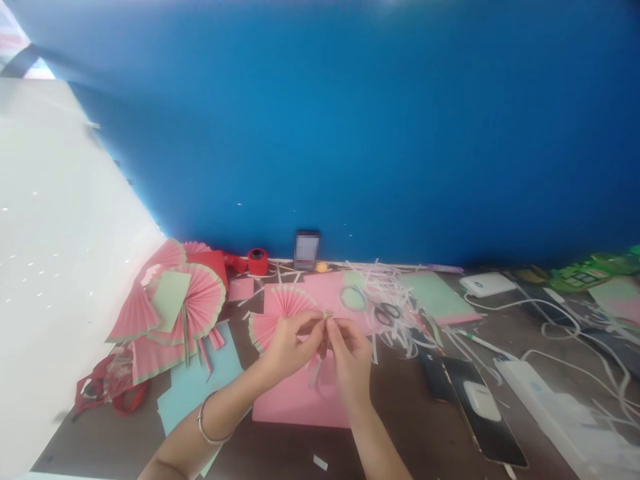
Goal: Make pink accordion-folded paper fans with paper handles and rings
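Note:
My left hand (294, 343) and my right hand (353, 360) meet above the middle of the desk, fingertips pinched together. Between them is a small pale paper piece (327, 314), mostly covered by the fingers. Something greyish (315, 373) hangs below the fingers, too blurred to name. A pink pleated paper fan (287, 303) with a pale green edge lies just behind my left hand. Under both hands is a pink paper sheet (295, 407). Scissors (387, 313) and a roll of tape (353, 298) rest beyond my right hand.
More pleated fans (203, 300) are piled at the left, by blue paper sheets (220, 353). Shredded white strips (400, 337) spread right of centre. A phone (500, 440), a power strip (530, 393) and white cables (565, 317) occupy the right. A blue wall (350, 133) bounds the back.

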`<control>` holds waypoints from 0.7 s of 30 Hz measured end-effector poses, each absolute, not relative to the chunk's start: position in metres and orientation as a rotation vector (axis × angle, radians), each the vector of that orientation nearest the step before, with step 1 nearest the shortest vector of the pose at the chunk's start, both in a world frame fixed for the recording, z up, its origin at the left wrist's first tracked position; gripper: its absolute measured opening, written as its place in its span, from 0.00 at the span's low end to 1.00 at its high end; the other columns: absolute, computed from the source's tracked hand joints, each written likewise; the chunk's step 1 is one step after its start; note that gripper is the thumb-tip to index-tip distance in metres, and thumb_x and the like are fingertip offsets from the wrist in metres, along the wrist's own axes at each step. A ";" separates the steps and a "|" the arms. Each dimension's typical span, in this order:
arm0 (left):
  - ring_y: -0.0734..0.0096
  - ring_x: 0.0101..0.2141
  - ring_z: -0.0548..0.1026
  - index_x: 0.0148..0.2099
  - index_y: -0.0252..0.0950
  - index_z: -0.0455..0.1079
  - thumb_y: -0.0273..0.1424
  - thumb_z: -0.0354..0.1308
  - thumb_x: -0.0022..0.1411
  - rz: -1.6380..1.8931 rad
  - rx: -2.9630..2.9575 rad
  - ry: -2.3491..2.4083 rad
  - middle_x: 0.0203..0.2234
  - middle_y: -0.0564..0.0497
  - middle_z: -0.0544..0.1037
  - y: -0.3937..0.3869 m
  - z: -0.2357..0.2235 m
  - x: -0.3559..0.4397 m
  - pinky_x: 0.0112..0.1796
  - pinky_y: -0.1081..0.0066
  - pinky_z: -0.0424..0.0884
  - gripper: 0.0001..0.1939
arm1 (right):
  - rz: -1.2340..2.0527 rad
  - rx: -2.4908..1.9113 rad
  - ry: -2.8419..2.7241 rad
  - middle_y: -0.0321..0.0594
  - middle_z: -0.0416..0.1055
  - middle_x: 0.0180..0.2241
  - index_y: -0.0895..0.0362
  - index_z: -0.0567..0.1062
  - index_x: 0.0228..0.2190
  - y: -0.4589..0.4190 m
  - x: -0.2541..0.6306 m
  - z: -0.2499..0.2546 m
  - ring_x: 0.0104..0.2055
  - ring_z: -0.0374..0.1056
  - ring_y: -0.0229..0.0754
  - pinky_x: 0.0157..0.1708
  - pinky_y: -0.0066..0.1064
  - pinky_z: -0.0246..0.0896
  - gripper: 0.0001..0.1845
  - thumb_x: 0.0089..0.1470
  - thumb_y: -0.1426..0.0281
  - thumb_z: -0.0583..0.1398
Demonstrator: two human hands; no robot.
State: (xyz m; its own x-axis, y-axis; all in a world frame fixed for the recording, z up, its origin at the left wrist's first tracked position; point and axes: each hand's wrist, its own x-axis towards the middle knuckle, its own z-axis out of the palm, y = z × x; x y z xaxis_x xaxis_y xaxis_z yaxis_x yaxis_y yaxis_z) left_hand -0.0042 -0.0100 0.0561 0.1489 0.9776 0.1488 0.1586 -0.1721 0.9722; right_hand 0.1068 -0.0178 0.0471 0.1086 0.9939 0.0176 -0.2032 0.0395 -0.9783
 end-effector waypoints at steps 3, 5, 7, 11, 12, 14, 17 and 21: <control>0.74 0.23 0.74 0.36 0.34 0.72 0.35 0.52 0.59 1.174 1.504 1.140 0.20 0.52 0.75 -0.008 0.056 -0.003 0.26 0.77 0.69 0.11 | 1.205 -1.101 -1.029 0.30 0.64 0.13 0.57 0.71 0.25 -0.018 0.108 0.046 0.14 0.60 0.33 0.15 0.25 0.57 0.12 0.49 0.61 0.60; 0.75 0.21 0.72 0.31 0.33 0.70 0.38 0.53 0.58 1.171 1.469 1.160 0.19 0.52 0.73 -0.006 0.054 -0.002 0.22 0.78 0.67 0.12 | 1.215 -1.116 -1.056 0.30 0.63 0.13 0.57 0.71 0.25 -0.017 0.108 0.044 0.14 0.59 0.33 0.15 0.25 0.58 0.13 0.49 0.60 0.60; 0.77 0.18 0.70 0.27 0.33 0.69 0.39 0.52 0.58 1.159 1.453 1.181 0.17 0.53 0.72 -0.003 0.052 -0.002 0.20 0.79 0.65 0.15 | 1.219 -1.148 -1.064 0.31 0.63 0.13 0.57 0.71 0.24 -0.017 0.109 0.044 0.15 0.60 0.33 0.15 0.25 0.58 0.13 0.49 0.60 0.60; 0.77 0.21 0.68 0.24 0.33 0.67 0.38 0.51 0.59 1.202 1.513 1.224 0.17 0.53 0.70 0.003 0.048 -0.003 0.22 0.79 0.63 0.17 | 1.265 -1.218 -1.026 0.32 0.64 0.15 0.58 0.72 0.24 -0.017 0.110 0.046 0.16 0.60 0.33 0.15 0.24 0.58 0.14 0.47 0.59 0.61; 0.77 0.21 0.68 0.23 0.33 0.67 0.38 0.51 0.59 1.216 1.529 1.235 0.17 0.53 0.70 0.004 0.047 -0.004 0.23 0.79 0.62 0.17 | 1.294 -1.224 -1.015 0.33 0.65 0.15 0.58 0.73 0.24 -0.016 0.111 0.047 0.16 0.61 0.33 0.15 0.25 0.59 0.14 0.46 0.59 0.62; 0.77 0.21 0.66 0.23 0.33 0.67 0.38 0.51 0.59 1.234 1.554 1.245 0.17 0.54 0.69 0.007 0.048 -0.006 0.22 0.79 0.61 0.17 | 1.368 -1.218 -1.003 0.34 0.67 0.16 0.59 0.74 0.26 -0.015 0.112 0.049 0.18 0.62 0.34 0.18 0.26 0.62 0.15 0.45 0.58 0.62; 0.77 0.21 0.66 0.22 0.32 0.67 0.38 0.51 0.60 1.251 1.583 1.221 0.16 0.54 0.68 0.011 0.052 -0.010 0.24 0.78 0.61 0.18 | 1.422 -1.209 -0.983 0.37 0.71 0.19 0.59 0.76 0.28 -0.010 0.114 0.053 0.20 0.67 0.37 0.23 0.30 0.66 0.17 0.41 0.59 0.65; 0.75 0.23 0.67 0.22 0.33 0.68 0.37 0.51 0.59 1.304 1.619 1.247 0.18 0.53 0.71 0.017 0.059 -0.012 0.25 0.77 0.63 0.18 | 1.410 -1.186 -0.950 0.42 0.75 0.24 0.60 0.75 0.29 -0.004 0.117 0.060 0.25 0.72 0.43 0.31 0.36 0.69 0.18 0.36 0.61 0.68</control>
